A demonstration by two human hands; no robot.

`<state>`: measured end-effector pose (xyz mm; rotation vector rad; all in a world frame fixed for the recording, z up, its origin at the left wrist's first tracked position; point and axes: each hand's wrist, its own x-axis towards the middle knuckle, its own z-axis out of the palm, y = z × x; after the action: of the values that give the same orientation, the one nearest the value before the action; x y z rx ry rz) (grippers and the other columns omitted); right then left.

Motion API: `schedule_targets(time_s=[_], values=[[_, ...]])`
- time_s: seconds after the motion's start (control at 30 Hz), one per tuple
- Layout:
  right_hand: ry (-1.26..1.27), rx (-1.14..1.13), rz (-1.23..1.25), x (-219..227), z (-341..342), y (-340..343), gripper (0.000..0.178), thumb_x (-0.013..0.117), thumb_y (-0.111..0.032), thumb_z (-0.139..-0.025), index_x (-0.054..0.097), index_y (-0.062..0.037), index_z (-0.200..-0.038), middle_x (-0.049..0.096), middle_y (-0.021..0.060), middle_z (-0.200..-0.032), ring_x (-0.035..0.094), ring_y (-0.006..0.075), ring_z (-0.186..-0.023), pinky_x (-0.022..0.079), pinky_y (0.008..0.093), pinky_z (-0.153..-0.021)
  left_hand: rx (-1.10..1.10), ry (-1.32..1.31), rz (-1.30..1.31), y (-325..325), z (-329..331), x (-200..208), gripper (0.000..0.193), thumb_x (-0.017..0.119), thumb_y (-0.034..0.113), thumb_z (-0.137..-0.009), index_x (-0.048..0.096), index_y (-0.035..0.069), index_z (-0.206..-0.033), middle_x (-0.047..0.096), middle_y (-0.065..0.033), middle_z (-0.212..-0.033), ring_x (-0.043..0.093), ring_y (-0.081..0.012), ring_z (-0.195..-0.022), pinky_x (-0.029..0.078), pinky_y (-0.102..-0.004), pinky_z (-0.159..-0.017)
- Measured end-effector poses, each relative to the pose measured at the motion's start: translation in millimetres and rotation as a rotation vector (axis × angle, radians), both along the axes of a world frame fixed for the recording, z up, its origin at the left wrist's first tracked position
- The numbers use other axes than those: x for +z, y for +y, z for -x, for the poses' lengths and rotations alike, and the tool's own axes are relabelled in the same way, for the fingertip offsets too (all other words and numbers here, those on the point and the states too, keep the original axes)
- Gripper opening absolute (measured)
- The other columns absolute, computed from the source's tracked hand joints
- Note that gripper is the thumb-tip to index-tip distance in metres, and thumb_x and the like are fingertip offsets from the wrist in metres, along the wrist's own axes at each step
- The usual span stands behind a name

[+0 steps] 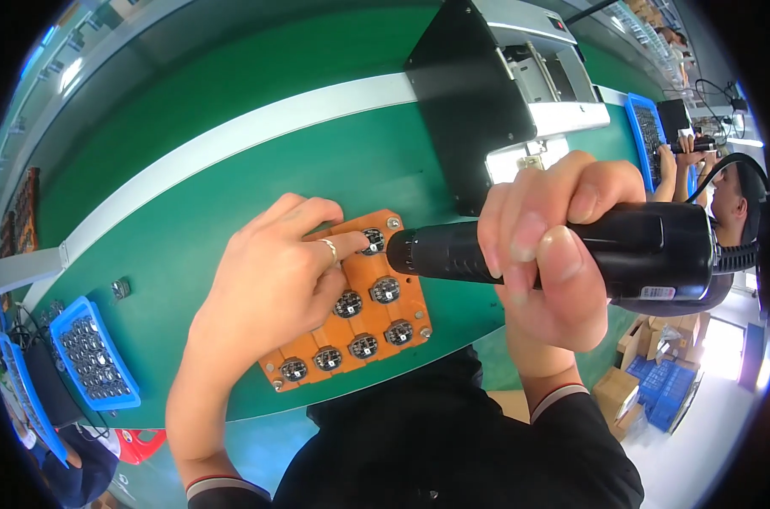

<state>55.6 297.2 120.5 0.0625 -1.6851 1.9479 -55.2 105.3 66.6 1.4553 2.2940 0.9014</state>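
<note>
In my right hand [554,246] is a black electric screwdriver [648,246], gripped around its body and lying almost level, its nose pointing left. That nose ends beside the upper right part of an orange fixture block [338,335], covering whatever its tip meets. My left hand [270,267] rests over the block's left side, holding nothing. Its ringed finger stretches out and touches a round black component [373,241] seated near the top corner. Several like it sit in the block, such as one [386,289] in the middle row. My left hand hides some of the block.
A black and silver machine [478,102] stands behind the screwdriver. At left, a blue tray [113,394] holds many small round parts, with a loose metallic piece [120,288] on the green bench [181,204]. Another person works at the right beside a blue bin [631,110].
</note>
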Motion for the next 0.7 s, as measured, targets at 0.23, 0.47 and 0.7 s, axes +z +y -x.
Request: schedule_targets(time_s=[0.23,0.47,0.7], values=[[0.000,0.013,-0.010,-2.0,3.0,-1.5,0.022,0.059,-0.002,-0.091,0.048,-0.0059,-0.110,0.058,0.0084,-0.088,0.049,0.0111,-0.057,0.044,0.0280,-0.054,0.007,0.030,-0.019,-1.2,-0.3,-2.4,0.031,0.068,-0.002,-0.070,0.079,0.005,-0.098,0.067,-0.0108,-0.107,0.065,-0.0286,-0.095,0.057,-0.0389,-0.079],[0.008,0.021,0.004,-1.7,4.3,0.0,0.021,0.058,-0.002,-0.090,0.049,-0.0051,-0.109,0.058,0.0091,-0.089,0.049,0.0105,-0.057,0.044,0.0285,-0.056,0.015,0.032,-0.028,-1.3,-0.4,-3.5,0.030,0.068,-0.002,-0.069,0.078,0.005,-0.097,0.068,-0.0109,-0.106,0.065,-0.0285,-0.094,0.056,-0.0394,-0.079],[0.034,0.039,0.013,-0.7,3.6,1.5,0.022,0.057,-0.001,-0.090,0.049,-0.0048,-0.109,0.058,0.0094,-0.089,0.049,0.0107,-0.057,0.044,0.0285,-0.056,0.007,0.038,-0.018,-1.5,0.7,-3.8,0.030,0.068,-0.002,-0.070,0.078,0.005,-0.097,0.068,-0.0108,-0.107,0.065,-0.0284,-0.093,0.056,-0.0399,-0.078]])
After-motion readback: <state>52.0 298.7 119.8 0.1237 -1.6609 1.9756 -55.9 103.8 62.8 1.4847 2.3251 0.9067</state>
